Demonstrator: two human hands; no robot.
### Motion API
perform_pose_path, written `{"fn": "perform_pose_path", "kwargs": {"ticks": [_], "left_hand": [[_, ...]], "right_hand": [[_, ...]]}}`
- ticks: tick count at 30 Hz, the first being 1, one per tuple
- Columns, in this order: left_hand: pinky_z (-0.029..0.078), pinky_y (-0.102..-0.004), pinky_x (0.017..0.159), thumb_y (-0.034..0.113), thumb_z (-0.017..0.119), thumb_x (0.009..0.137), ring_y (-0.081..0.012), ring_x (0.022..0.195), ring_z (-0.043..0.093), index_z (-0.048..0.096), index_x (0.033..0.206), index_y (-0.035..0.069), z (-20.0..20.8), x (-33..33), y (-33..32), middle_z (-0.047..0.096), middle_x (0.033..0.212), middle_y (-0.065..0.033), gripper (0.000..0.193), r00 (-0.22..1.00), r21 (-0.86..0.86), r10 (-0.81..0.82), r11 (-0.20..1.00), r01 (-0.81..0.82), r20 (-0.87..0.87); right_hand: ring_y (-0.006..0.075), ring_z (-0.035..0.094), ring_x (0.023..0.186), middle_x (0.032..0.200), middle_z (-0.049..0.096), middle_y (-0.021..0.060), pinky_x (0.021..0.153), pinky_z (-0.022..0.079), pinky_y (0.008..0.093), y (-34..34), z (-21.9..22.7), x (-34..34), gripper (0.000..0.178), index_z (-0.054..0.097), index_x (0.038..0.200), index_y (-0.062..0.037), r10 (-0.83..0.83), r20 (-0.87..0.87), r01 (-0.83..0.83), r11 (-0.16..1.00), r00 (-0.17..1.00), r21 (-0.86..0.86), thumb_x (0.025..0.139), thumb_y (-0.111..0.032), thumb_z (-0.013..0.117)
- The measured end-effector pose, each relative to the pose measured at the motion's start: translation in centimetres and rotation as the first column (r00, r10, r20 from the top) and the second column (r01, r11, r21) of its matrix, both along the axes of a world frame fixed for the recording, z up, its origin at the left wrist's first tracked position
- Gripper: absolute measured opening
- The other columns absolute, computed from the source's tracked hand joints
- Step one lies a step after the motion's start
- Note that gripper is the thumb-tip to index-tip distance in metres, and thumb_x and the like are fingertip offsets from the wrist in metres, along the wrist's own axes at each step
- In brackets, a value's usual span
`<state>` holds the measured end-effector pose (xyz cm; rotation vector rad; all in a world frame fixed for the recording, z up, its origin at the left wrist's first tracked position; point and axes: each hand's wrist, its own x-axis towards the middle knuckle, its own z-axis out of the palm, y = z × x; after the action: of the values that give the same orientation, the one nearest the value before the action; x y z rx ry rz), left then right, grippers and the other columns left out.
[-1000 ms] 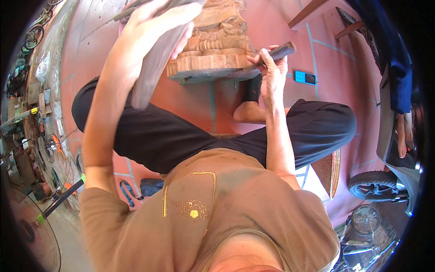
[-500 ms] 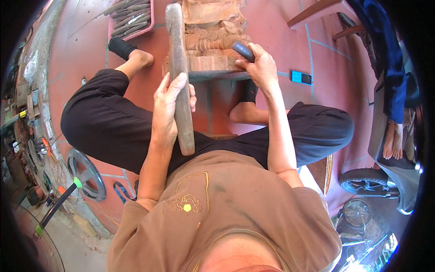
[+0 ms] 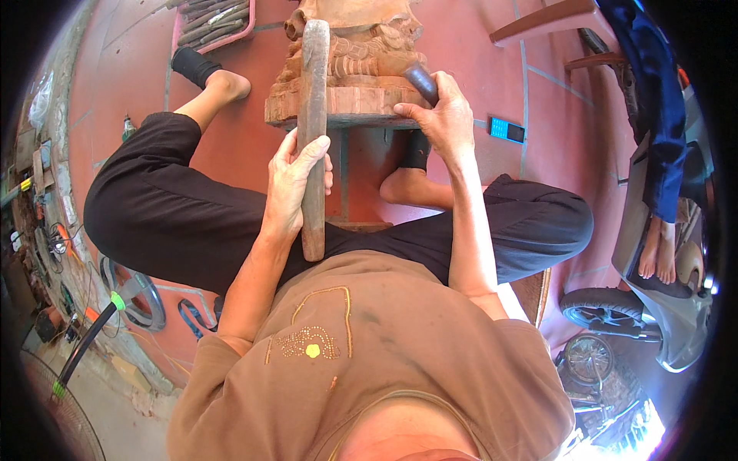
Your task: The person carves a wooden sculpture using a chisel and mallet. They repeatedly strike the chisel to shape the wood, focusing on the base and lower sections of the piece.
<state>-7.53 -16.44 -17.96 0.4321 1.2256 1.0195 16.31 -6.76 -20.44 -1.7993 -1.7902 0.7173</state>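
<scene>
Clock centred on the lap, 12 straight ahead. Nearest: left hand (image 3: 296, 180) at 10–11, thumb along the near face of a wooden bar (image 3: 314, 115), fingers wrapped behind with tips out on its right side. Firm pinch, no spread. Change: a second ago that arm was up and blurred with the bar; now the bar is lowered in front of the body, long axis roughly 6 to 12. Reads to me as a pause between blows.

Right hand (image 3: 447, 127) at 1: fingers curled round a dark cylinder (image 3: 421, 83), thumb out toward 10, apart from them. One end of the cylinder shows, angled to 11; the other is hidden in the palm. Can't tell if thumb or tool touches wood.

Beyond, at 12: wood carving (image 3: 369, 100), base facing the person, bar overlapping it in view. Phone (image 3: 507, 131) flat on the floor at 2.

Farthest, at 11: pink basket (image 3: 252, 19), cut by the frame, holding a pile of dark rods (image 3: 215, 19), roughly parallel.
</scene>
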Motion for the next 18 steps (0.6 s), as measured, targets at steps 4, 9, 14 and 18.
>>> {"fn": "perform_pose_path", "kwargs": {"ticks": [4, 9, 14, 18], "left_hand": [[0.051, -0.0234, 0.05, 0.025, 0.07, 0.099, -0.0104, 0.058, 0.062, 0.059, 0.121, 0.008, 0.0, 0.0, 0.0, 0.064, 0.079, -0.0034, 0.03, 1.0, 0.001, -0.01, 1.0, 0.01, -0.016], [0.05, -0.0239, 0.051, 0.026, 0.073, 0.097, -0.0097, 0.057, 0.06, 0.06, 0.117, 0.007, 0.2, 0.0, 0.1, 0.062, 0.076, -0.002, 0.03, 1.0, -0.009, 0.003, 1.0, -0.003, 0.011], [0.05, -0.0242, 0.052, 0.026, 0.071, 0.098, -0.0103, 0.058, 0.061, 0.059, 0.117, 0.008, 0.0, -0.2, 0.1, 0.064, 0.078, -0.0029, 0.029, 1.0, 0.001, -0.013, 1.0, 0.013, 0.016], [0.051, -0.0255, 0.052, 0.025, 0.067, 0.1, -0.0118, 0.059, 0.062, 0.058, 0.117, 0.008, -0.1, -0.4, 0.1, 0.065, 0.08, -0.0044, 0.025, 1.0, -0.007, -0.03, 1.0, 0.03, 0.009]], "right_hand": [[0.0343, 0.067, 0.089, 0.096, 0.065, 0.0169, 0.079, 0.052, 0.0457, 0.2, 0.0, 0.6, 0.05, 0.06, 0.108, -0.0033, 0.045, -0.029, -0.047, 0.998, 0.999, -0.048, 0.073, -0.024, 0.089], [0.0282, 0.066, 0.086, 0.091, 0.067, 0.0159, 0.079, 0.052, 0.0415, 0.6, -2.1, 2.5, 0.044, 0.059, 0.11, -0.0022, -0.067, -0.252, 0.042, 0.994, 0.965, -0.102, 0.083, -0.026, 0.083], [0.022, 0.065, 0.086, 0.09, 0.068, 0.0144, 0.079, 0.052, 0.0367, -0.2, 0.4, 1.0, 0.038, 0.058, 0.117, -0.0036, -0.153, -0.425, 0.168, 0.986, 0.892, -0.002, 0.096, -0.031, 0.073], [0.0361, 0.066, 0.091, 0.101, 0.068, 0.0177, 0.083, 0.052, 0.0444, -1.6, 1.7, -3.5, 0.029, 0.059, 0.121, -0.007, 0.106, -0.37, -0.006, 0.966, 0.923, 0.26, 0.095, -0.015, 0.071]]}}
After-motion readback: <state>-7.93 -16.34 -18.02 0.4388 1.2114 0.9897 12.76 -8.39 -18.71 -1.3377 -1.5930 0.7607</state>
